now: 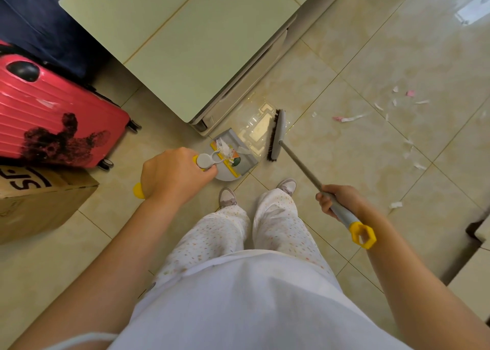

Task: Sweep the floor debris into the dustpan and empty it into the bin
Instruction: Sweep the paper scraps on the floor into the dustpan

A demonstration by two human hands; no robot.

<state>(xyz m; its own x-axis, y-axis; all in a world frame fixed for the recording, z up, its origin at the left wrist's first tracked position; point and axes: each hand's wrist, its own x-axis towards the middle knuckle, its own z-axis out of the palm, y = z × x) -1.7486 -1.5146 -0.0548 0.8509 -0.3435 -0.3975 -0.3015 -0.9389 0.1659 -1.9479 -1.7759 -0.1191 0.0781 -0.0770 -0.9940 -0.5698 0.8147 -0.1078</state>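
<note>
Paper scraps [352, 118] lying scattered on the floor tiles [344, 90], well right of the dustpan [233, 156]. Left grip [169, 174] clenching the dustpan handle; right grip [338, 201] grasping the broom [277, 135] shaft. Keeping bristles flat, drawing scraps toward the pan mouth. Bin not showing; pan contents partly obscured.

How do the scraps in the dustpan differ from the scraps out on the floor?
The dustpan scraps lie bunched in one pile inside the pan; the floor scraps are scattered across several tiles. The first sit left of the broom, the others to its right. Both are mostly white paper bits.
</note>
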